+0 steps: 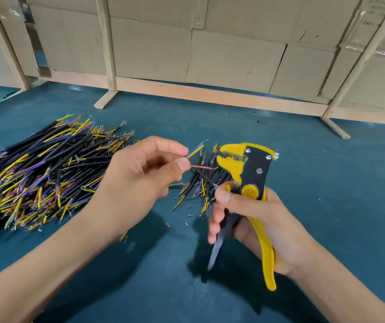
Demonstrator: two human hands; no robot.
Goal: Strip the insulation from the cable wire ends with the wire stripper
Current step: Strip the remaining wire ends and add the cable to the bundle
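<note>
Left hand [137, 173] pinches a cable [195, 152] between thumb and forefinger, its red wire [202, 167] pointing toward the stripper [248, 176]. Right hand [256, 220] grips the stripper's 2 handles; its jaws stand just beside the wire tip. Cable pile [39, 169] lies left on the table [326, 173].

teal table [303, 159] | big cable pile [37, 171] left | small cable pile [200, 185] centre | insulation bits [190, 215]
</note>
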